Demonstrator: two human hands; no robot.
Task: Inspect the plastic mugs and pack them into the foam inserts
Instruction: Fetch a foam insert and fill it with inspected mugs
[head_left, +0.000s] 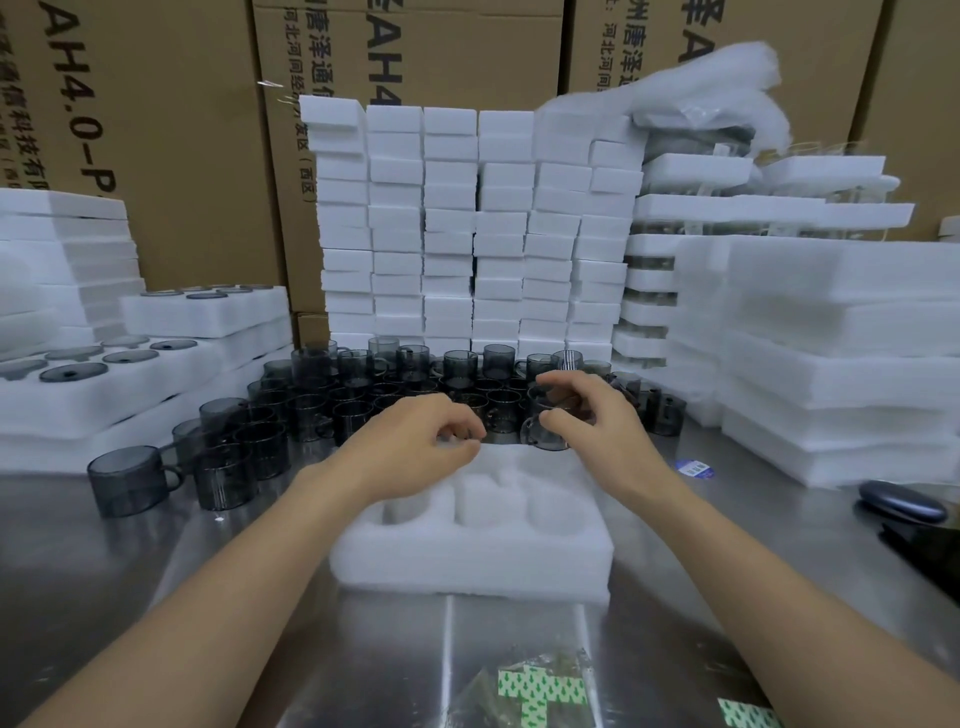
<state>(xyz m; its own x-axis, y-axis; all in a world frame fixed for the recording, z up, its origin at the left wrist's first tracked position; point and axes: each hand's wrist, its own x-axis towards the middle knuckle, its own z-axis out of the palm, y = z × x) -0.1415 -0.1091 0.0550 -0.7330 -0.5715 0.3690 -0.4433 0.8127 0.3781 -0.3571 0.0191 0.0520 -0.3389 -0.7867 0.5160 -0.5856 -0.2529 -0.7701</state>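
A smoky grey translucent plastic mug (546, 415) is held in the air just past the far right corner of a white rectangular foam insert (467, 551), gripped by the right hand (597, 415) with the fingers curled over its top and the thumb under its side. The left hand (415, 447) hovers over the insert's far edge with its fingers curled inward (motion blur hides whether they pinch anything). The insert lies flat on the shiny steel table (130, 571), its round pockets facing up. Behind the hands stands a crowded cluster of matching grey mugs (353, 395), some stacked. To the left sit packed foam trays (156, 374) with dark mug bases showing, and behind rise stacks of white foam blocks (447, 234) against brown cardboard cartons (182, 130). Thick white foam slabs (831, 364) are piled on the right, with a dark blue oval case (901, 501) near them.
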